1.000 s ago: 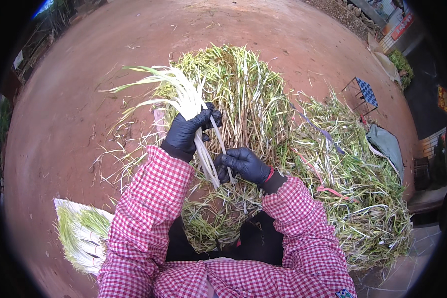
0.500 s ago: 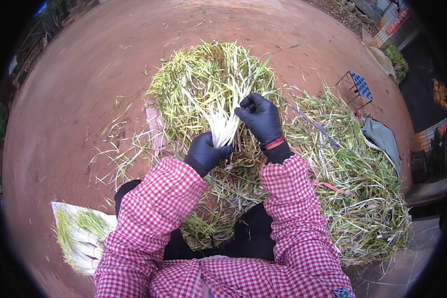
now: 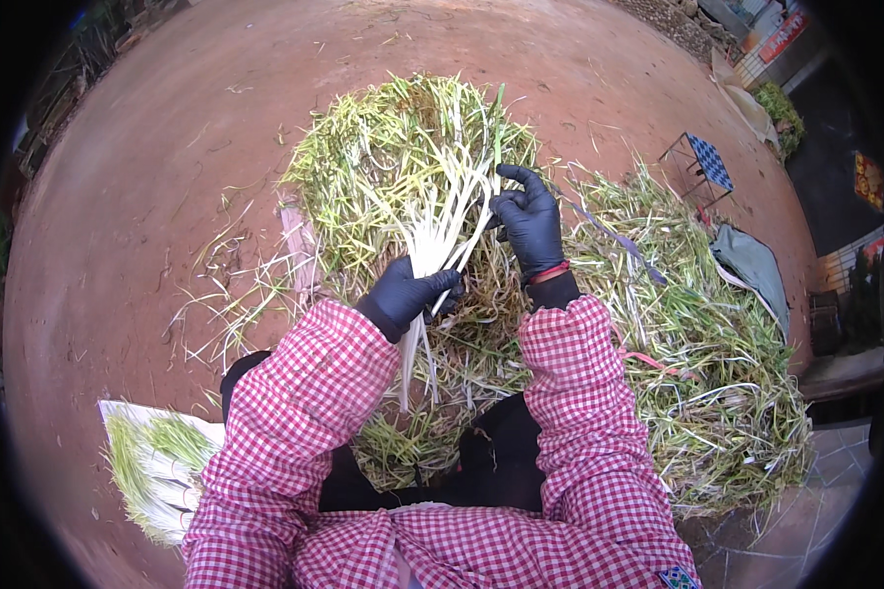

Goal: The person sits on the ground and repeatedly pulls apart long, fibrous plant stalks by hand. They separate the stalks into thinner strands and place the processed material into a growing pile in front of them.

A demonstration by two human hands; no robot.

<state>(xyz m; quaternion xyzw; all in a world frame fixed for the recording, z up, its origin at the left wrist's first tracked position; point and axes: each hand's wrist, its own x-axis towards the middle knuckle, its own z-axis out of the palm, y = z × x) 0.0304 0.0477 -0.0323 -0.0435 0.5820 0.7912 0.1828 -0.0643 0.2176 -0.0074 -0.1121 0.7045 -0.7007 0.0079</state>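
Observation:
My left hand (image 3: 412,292), in a black glove, is closed round a fanned bunch of long white stalks with pale yellow-green tips (image 3: 440,222), their lower ends hanging below the fist. Higher and to the right, my right hand (image 3: 524,214), also gloved, has its fingers bent in a pinch on a longer stalk with a green top (image 3: 496,137) at the bunch's right edge. Both hands are over a large heap of yellow-green leafy stalks (image 3: 354,147).
A wider loose heap (image 3: 717,442) covers the right side. Tied bundles (image 3: 172,461) lie on a white sheet (image 3: 123,407) at lower left. A small blue-checked folding stool (image 3: 709,162), grey-green cloth (image 3: 751,265) and reddish ground (image 3: 118,245) surround the heaps.
My left hand has dropped lower and rightward with the bunch. My right hand has risen from the lower ends to the upper part, and its fingers have shifted slightly upward since half a second ago.

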